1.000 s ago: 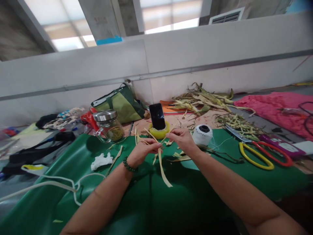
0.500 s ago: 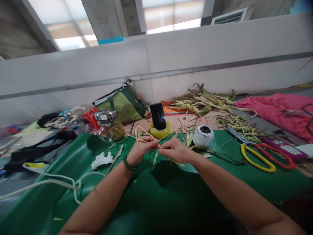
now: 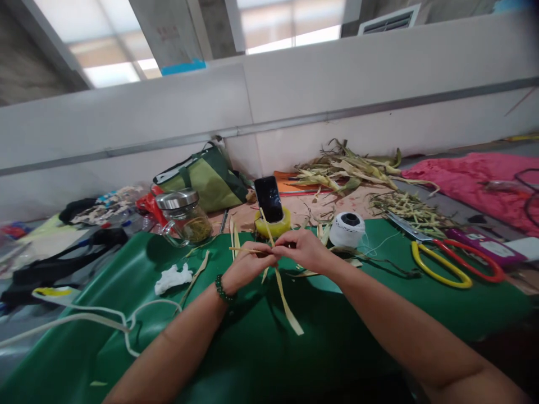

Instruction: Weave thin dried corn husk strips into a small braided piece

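Pale strip [image 3: 286, 300] now hangs toward you, not rightward — your left hand [image 3: 249, 264] and right hand [image 3: 305, 250] pinch it, fingers closed, seemingly secured.

between my left hand [image 3: 250, 262] and right hand [image 3: 306, 251] i hold pale straw-yellow strips of flat, dried leaf. one long, ribbon-like strip [image 3: 287, 306] hangs down toward me over the green sheet [image 3: 337, 348], slanting slightly right and widening to a blunt end. a narrow, stiff-looking strip [image 3: 266, 225] rises up and leftward from my fingers, and a thin, stalk-like strip [image 3: 243, 250] juts left above my left hand. my fingers hide where they meet.
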Available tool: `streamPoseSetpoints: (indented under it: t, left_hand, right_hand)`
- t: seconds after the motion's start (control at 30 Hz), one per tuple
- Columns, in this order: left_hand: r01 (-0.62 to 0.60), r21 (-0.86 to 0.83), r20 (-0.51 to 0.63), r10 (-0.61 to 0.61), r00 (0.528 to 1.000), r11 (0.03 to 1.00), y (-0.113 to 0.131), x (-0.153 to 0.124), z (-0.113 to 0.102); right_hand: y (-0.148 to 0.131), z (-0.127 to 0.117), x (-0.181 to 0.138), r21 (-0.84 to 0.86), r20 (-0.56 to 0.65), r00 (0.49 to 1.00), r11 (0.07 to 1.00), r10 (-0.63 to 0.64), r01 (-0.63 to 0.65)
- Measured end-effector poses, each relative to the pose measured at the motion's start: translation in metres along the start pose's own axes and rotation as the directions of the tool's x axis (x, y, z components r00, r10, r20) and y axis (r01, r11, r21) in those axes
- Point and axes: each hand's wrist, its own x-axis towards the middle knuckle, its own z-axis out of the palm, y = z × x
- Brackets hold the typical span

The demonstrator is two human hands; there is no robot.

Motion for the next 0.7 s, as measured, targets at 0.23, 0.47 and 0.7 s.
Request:
streamPoseSetpoints:
  t: [0.23, 0.47, 0.7]
  left_hand:
    - [-0.03, 0.047, 0.037, 0.028, 0.999, 0.998, -0.002, -0.005, 0.011]
    - [0.187, -0.408, 0.068, -0.174, 0.982, 0.894, -0.002, 0.0, 0.005]
    - [0.119, -0.368, -0.009, -0.131, 0.991, 0.922, 0.003, 0.0, 0.004]
  right_hand:
    - [0.002, 0.009, 0.003, 0.244, -0.052, 0.992, 0.965, 0.115, -0.1]
    - [0.012, 0.002, 0.011, 0.222, -0.093, 0.994, 0.975, 0.053, -0.032]
    - [0.009, 0.005, 0.006, 0.152, -0.153, 0.987, 0.988, 0.045, -0.021]
